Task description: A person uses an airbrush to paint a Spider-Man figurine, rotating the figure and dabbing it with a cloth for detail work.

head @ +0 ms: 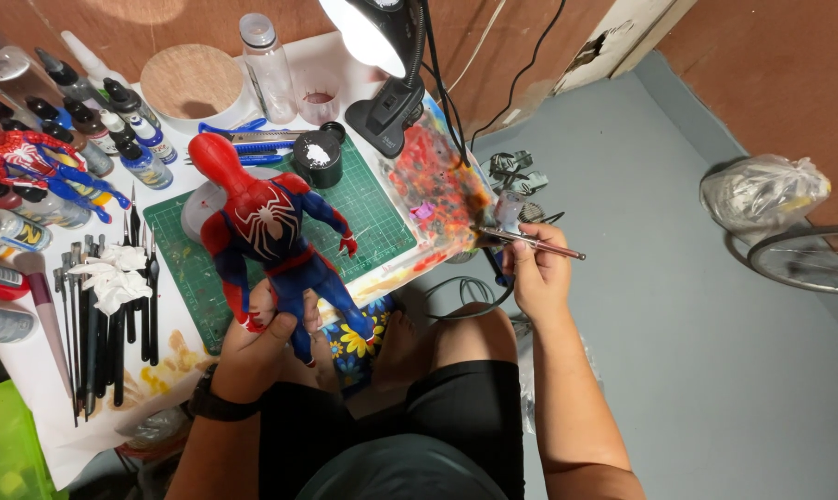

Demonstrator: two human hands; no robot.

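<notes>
My left hand point(263, 341) grips the legs of a red and blue superhero figure point(266, 222) with a white spider mark on its back, held over the green cutting mat point(382, 218). My right hand point(539, 273) holds a slim metal airbrush point(528, 239) off the table's right edge, its tip pointing left toward a paint-splattered sheet point(437, 185). A hose runs down from the airbrush toward my knee.
A black desk lamp point(386, 56) stands at the back of the mat beside a small black jar point(319, 156). Paint bottles point(113, 120), a second figure point(39, 162) and a row of brushes point(104, 315) fill the table's left. A bagged object point(762, 190) and wheel point(808, 259) lie right.
</notes>
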